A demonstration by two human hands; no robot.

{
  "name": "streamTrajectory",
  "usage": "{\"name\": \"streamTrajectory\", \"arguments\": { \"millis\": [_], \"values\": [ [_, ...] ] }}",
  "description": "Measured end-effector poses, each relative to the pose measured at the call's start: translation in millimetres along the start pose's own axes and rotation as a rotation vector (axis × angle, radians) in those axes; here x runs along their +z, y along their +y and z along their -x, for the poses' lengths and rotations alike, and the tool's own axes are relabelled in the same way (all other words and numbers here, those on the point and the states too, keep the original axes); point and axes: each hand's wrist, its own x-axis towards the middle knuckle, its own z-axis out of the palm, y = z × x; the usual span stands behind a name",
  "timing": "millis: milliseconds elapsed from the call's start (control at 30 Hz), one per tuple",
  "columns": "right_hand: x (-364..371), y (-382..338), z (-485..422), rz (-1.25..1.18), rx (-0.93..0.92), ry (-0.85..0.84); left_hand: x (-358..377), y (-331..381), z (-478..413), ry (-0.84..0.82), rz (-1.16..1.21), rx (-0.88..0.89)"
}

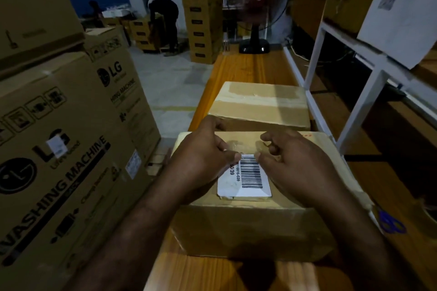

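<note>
The left hand (203, 156) and right hand (300, 165) each have a pinching grip on clear tape (231, 146) above the label (246, 186) on the box (236, 224), and the next move, I think, is pressing it flat.

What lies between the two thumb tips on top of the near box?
The upper end of the white barcode label on the box, between left hand and right hand; the head view shows it.

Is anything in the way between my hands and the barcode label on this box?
Nothing visible is. The left hand and right hand both touch the label on the box.
</note>
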Motion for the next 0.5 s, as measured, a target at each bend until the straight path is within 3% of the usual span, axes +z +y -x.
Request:
{"name": "streamTrajectory", "arguments": {
  "millis": [167, 500],
  "values": [
    [5, -14, -3, 0.133, 0.031, -0.015, 5, 3, -9, -0.007, 0.037, 0.058],
    [5, -12, 1, 0.058, 0.087, -0.025, -9, -10, -11, -0.156, 0.412, 0.130]
  ]
}}
